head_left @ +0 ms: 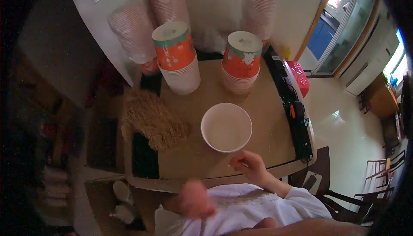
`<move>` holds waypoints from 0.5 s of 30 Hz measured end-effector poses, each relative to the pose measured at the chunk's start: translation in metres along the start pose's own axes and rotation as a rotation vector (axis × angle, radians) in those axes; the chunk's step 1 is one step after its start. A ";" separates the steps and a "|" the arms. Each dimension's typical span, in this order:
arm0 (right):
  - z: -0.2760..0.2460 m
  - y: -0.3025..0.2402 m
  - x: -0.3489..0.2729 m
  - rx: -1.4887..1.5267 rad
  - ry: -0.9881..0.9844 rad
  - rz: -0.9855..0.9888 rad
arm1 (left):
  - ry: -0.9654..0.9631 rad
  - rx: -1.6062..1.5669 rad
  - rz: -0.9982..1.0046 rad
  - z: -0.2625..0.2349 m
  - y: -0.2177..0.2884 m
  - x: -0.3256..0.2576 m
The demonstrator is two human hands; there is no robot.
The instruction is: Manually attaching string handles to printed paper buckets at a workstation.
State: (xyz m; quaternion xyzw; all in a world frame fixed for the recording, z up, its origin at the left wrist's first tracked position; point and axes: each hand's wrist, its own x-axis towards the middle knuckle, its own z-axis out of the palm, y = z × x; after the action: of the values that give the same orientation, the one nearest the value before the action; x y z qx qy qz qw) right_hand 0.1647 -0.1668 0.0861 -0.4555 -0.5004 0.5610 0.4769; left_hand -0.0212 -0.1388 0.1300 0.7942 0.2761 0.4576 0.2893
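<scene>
A white paper bucket (226, 128) stands upright on the brown tabletop, its round mouth facing up. Just below its near rim is my right hand (251, 166), fingers curled together in a pinch; a tiny pale bit shows at the fingertips, too small to name. My left hand (197, 199) is over my lap in front of the table's near edge, smeared by motion, so its fingers cannot be made out. To the left of the bucket lies a shaggy brown bundle of fibres (155, 119), with neither hand on it.
Behind the bucket stand two upside-down stacks of orange-and-green printed paper buckets, a left stack (176, 59) and a right stack (243, 61). Wrapped pinkish stacks (131, 29) lean by the wall. A black power strip (297, 111) runs along the right edge, beside a red basket (299, 79).
</scene>
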 end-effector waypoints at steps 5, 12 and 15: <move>0.002 -0.021 -0.001 -0.481 -0.166 -0.471 | -0.123 -0.063 -0.363 0.024 -0.007 -0.012; -0.006 -0.009 -0.003 -0.594 -0.159 -0.351 | -0.206 -0.049 -0.440 0.027 -0.019 -0.013; -0.002 -0.009 -0.003 -0.557 -0.134 -0.337 | -0.212 -0.192 -0.468 0.030 -0.026 -0.023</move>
State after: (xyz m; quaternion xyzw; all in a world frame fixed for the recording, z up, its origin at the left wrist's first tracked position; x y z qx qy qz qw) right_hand 0.1681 -0.1686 0.0946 -0.4413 -0.7331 0.3445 0.3862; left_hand -0.0088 -0.1438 0.0856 0.7213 0.3756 0.3167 0.4882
